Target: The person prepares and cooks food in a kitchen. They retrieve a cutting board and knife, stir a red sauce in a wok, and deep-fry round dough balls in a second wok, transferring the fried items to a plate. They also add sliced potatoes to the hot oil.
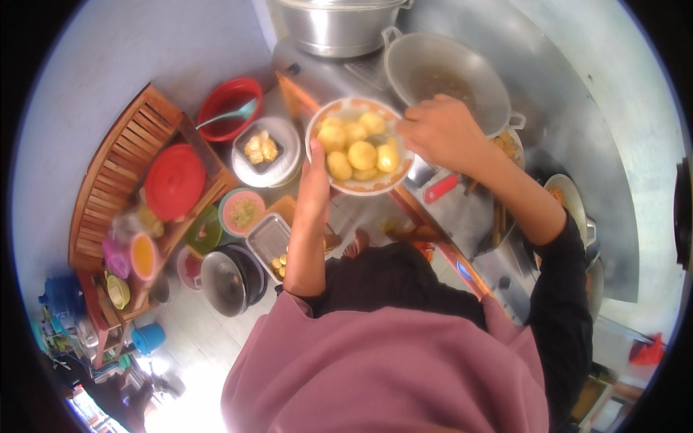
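Note:
In the middle, a white bowl (371, 189) with an orange-patterned rim holds several round yellow pieces (362, 155) that look like peeled eggs or potatoes, in some liquid. My left hand (315, 173) grips its left side, the thumb over the rim. At the opposite rim is my right hand (437, 130), its fingers closed; what they hold is hidden. A dark greenish-grey piece (377, 139) lies in the bowl near those fingertips; I cannot tell whether it is a spoon or a leaf. Beyond the right hand sits a large wok (484, 76) with brownish liquid.
A big silver pot (339, 29) stands at the back. A red-handled utensil (442, 189) lies on the metal counter, right of the bowl. Left are a red basin (231, 130) with a pale blue ladle, a red lid (175, 182), a metal tray (268, 238) and a wooden bench (119, 166).

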Demonstrator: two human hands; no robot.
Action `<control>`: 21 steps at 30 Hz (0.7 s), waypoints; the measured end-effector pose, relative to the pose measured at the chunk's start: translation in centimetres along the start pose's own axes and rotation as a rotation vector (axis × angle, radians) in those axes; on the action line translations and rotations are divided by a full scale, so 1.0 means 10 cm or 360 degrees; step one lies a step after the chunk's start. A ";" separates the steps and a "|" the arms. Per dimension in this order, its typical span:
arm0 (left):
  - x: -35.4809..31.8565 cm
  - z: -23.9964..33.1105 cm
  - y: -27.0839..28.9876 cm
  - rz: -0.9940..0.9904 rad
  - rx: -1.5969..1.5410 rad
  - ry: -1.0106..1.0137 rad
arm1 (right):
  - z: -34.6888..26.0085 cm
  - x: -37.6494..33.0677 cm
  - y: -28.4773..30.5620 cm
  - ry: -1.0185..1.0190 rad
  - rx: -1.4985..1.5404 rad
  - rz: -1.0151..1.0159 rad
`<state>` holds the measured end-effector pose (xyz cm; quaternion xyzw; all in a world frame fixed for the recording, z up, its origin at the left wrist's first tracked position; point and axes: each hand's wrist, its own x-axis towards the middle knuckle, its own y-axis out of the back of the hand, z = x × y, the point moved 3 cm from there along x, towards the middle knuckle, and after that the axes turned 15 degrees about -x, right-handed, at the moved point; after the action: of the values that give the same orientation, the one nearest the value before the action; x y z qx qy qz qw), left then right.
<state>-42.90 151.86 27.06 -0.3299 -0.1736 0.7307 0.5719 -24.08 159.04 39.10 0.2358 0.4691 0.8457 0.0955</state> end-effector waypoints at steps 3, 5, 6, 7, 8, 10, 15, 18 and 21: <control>0.05 -0.02 -0.05 -0.0035 0.0038 0.0020 | 0.17 0.07 -0.09 0.0012 0.0086 -0.0228; 0.09 -0.03 -0.08 -0.0062 0.0061 0.0017 | 0.32 0.11 -0.13 -0.0065 0.0340 -0.0283; 0.10 -0.03 -0.09 -0.0067 0.0086 0.0033 | 0.39 0.13 -0.15 -0.0063 0.0414 -0.0314; 0.12 -0.04 -0.10 -0.0075 0.0102 0.0042 | 0.44 0.15 -0.17 -0.0058 0.0488 -0.0345; 0.13 -0.04 -0.12 -0.0075 0.0109 0.0048 | 0.49 0.16 -0.19 -0.0088 0.0545 -0.0391; 0.16 -0.06 -0.14 -0.0076 0.0111 0.0080 | 0.53 0.16 -0.22 -0.0050 0.0570 -0.0488; 0.20 -0.11 -0.18 -0.0082 0.0035 0.0142 | 0.48 0.04 -0.16 -0.0085 0.0390 -0.0524; 0.23 -0.13 -0.18 -0.0075 0.0003 0.0102 | 0.38 -0.08 -0.08 -0.0110 0.0320 -0.0542; 0.29 -0.14 -0.18 -0.0077 -0.0004 0.0055 | 0.28 -0.17 -0.03 -0.0251 0.0259 -0.0540</control>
<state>-40.99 154.94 26.35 -0.3389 -0.1724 0.7107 0.5919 -21.29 160.64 39.63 0.2259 0.5599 0.7557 0.2538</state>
